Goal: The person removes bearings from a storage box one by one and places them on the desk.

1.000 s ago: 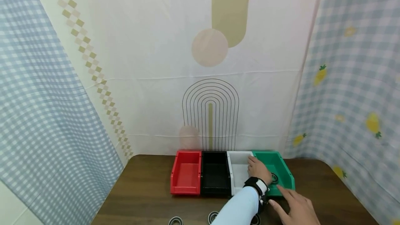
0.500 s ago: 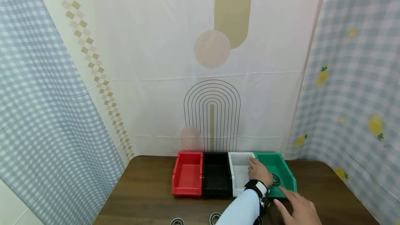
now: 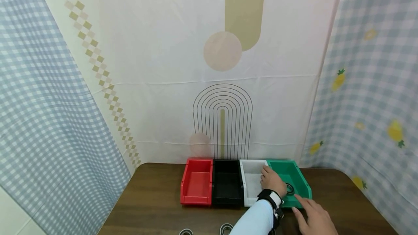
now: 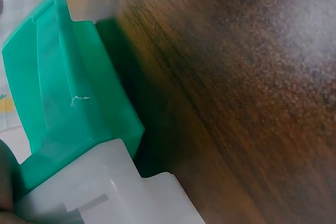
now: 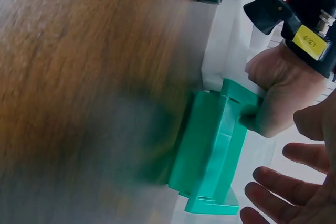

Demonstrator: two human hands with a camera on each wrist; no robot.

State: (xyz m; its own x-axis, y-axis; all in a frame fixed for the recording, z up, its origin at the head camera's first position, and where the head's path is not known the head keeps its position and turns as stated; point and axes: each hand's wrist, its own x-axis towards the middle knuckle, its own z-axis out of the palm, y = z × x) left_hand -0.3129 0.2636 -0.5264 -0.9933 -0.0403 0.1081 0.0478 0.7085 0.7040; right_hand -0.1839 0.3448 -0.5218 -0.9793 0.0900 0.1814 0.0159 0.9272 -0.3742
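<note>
In the head view, my left hand reaches across to the side walls where the white storage bin and green storage bin meet. Its fingers bend over onto the white side, and the part toward the thumb lies on the green side. A ball bearing lies in the green bin, beside that hand. My right hand is at the green bin's front edge, fingers spread and holding nothing; the right wrist view shows its loose fingers near the green bin.
A red bin and a black bin stand left of the white one. Bearings lie on the wooden table near the lower edge, including one bearing and another bearing. Curtains hang behind and at both sides.
The view has shifted slightly, so everything sits a little farther right and lower. Both hands keep nearly the same place against the bins.
</note>
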